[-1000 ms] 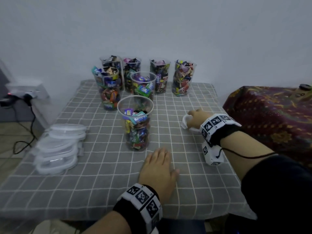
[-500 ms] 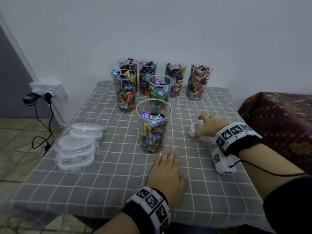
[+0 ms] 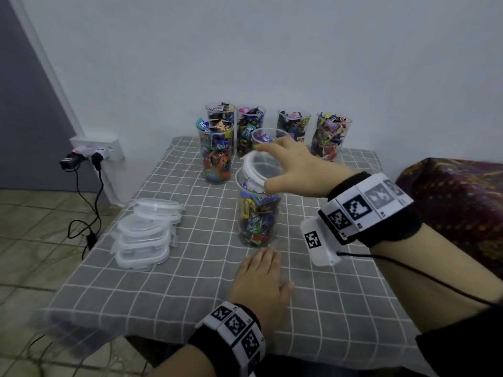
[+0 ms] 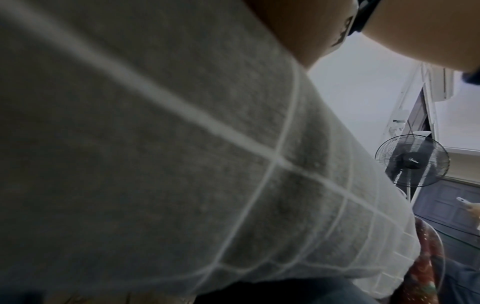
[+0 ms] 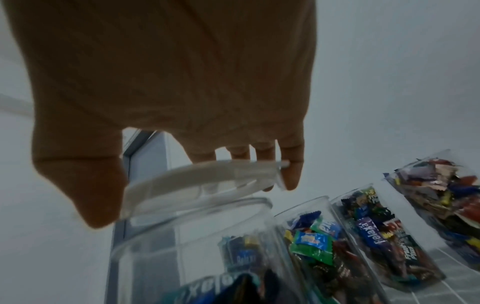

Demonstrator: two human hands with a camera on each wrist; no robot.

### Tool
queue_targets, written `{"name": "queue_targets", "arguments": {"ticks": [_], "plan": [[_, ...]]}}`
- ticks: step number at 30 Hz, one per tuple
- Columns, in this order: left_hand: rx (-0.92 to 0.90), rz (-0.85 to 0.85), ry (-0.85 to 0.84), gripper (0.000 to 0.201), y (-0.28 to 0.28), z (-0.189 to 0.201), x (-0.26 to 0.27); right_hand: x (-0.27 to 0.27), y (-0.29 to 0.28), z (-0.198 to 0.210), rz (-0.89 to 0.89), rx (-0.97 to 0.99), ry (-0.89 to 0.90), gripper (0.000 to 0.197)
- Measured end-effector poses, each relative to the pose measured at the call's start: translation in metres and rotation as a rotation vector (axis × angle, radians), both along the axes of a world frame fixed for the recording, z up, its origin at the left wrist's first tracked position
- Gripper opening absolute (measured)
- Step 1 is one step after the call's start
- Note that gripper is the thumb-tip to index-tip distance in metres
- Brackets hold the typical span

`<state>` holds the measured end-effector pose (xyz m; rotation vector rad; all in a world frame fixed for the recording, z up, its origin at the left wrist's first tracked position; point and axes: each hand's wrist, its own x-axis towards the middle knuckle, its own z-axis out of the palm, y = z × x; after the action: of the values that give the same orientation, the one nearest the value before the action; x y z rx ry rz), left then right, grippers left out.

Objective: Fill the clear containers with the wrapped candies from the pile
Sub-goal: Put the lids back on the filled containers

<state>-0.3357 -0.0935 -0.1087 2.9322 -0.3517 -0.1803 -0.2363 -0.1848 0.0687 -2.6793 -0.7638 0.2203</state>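
While left hand [image 3: 260, 288] lies flat on cloth [image 3: 168, 281], right hand [image 3: 295, 168] grips lid [image 3: 262, 165] above "Relaxa"-candy container [image 3: 257, 213].

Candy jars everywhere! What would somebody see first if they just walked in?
Probably the clear containers packed with bright wrapped candies at the back of the grey checked table. Next, the right hand holding a clear lid, tilted just above the nearest container. The left hand rests flat on the cloth in front, and a stack of spare lids sits at the left.
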Motion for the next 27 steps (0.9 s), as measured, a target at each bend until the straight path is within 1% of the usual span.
{"name": "queue_targets", "arguments": {"ticks": [2, 6, 9, 12, 14, 15, 17, 20, 23, 24, 27], "plan": [[0.002, 0.016, 0.016, 0.074, 0.005, 0.002, -0.002, -0.001, 0.007, -0.003, 0.003, -0.074, -0.003, 0.094], [-0.109, 0.08, 0.029, 0.061, 0.014, 0.006, -0.005, 0.0, 0.013, -0.007, -0.012, -0.114, -0.021, 0.094], [-0.248, 0.169, 0.004, 0.062, 0.023, 0.007, -0.007, 0.0, 0.015, -0.008, -0.015, -0.107, -0.027, 0.093], [-0.41, 0.293, 0.02, 0.068, 0.03, 0.009, -0.003, -0.003, 0.017, -0.011, -0.015, -0.097, -0.034, 0.091], [-0.536, 0.354, -0.002, 0.073, 0.034, 0.017, 0.003, -0.004, 0.018, -0.013, -0.017, -0.07, -0.049, 0.091], [-0.613, 0.371, -0.04, 0.074, 0.035, 0.023, 0.006, -0.005, 0.018, -0.014, -0.018, -0.057, -0.062, 0.091], [-0.744, 0.38, -0.106, 0.072, 0.039, 0.037, 0.014, -0.007, 0.019, -0.016, -0.015, -0.046, -0.1, 0.091], [-0.841, 0.402, -0.119, 0.072, 0.041, 0.053, 0.031, -0.008, 0.017, -0.017, -0.009, -0.017, -0.117, 0.091], [-0.94, 0.394, -0.132, 0.088, 0.04, 0.063, 0.043, -0.007, 0.013, -0.019, -0.028, 0.048, -0.082, 0.09], [-0.975, 0.386, -0.145, 0.09, 0.04, 0.066, 0.045, -0.007, 0.012, -0.021, -0.031, 0.06, -0.085, 0.09], [-1.051, 0.361, -0.174, 0.088, 0.039, 0.071, 0.051, -0.006, 0.011, -0.023, -0.029, 0.073, -0.104, 0.088]]}}
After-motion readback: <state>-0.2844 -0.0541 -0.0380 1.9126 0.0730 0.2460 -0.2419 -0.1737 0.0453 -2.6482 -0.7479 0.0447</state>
